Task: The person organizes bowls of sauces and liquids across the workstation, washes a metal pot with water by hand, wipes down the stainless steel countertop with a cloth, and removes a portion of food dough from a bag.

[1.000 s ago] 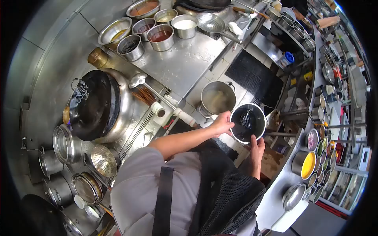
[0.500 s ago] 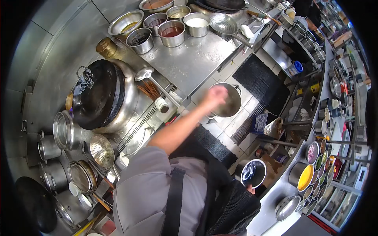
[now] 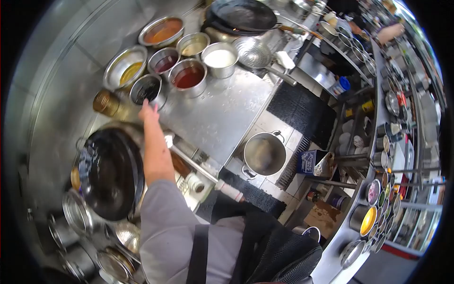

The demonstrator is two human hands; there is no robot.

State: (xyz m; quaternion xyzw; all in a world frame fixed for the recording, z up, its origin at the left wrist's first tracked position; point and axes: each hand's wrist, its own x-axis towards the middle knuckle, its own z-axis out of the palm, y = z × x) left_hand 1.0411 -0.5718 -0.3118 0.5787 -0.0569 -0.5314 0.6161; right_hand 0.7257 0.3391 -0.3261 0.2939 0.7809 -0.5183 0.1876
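Note:
My left hand (image 3: 149, 112) is stretched out over the steel worktop (image 3: 213, 120), its fingers apart at the near rim of a round steel container (image 3: 145, 90) with dark contents. The fingertips are close to or on that rim; contact is hard to make out. Beside it stand containers of red liquid (image 3: 188, 78), dark red liquid (image 3: 165, 61) and white liquid (image 3: 220, 58). My right hand is out of sight. Low on the right, part of the pot's rim (image 3: 312, 232) shows past the black mesh cloth.
A black wok (image 3: 109, 173) stands at the left, near a ladle handle (image 3: 194, 165). A two-handled pot (image 3: 265, 154) of cloudy liquid is on the tiled floor, beside a blue tin (image 3: 308, 162). Shelving and a counter with a yellow-filled pot (image 3: 369, 220) line the right.
My left hand let go of the dark-lined pot and swung left past the floor pot to the dark-filled container. The dark-lined pot went down and right, with my right hand now hidden.

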